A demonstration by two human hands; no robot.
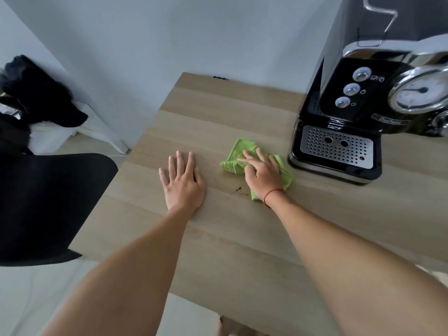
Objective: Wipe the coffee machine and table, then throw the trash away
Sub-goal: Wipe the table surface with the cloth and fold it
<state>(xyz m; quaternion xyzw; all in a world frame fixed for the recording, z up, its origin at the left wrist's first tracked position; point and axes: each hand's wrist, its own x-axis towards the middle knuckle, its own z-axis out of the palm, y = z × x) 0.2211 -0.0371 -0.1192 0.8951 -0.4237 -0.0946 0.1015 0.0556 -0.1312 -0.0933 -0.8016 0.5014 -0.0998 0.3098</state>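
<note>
The crumpled lime-green microfibre cloth (pixel 252 163) lies on the pale wood-grain table (pixel 218 112), just beside the black and chrome coffee machine (pixel 358 117). The right hand (pixel 263 174) presses it flat, fingers spread over the folds, not gripping. The left hand (pixel 183 181) rests palm-down on bare wood, fingers wide and holding nothing. A small scatter of dark coffee grounds (pixel 238 190) sits between the hands. The cloth looks soft and light; it likely bunches easily, so a flat palm at its middle suits it.
</note>
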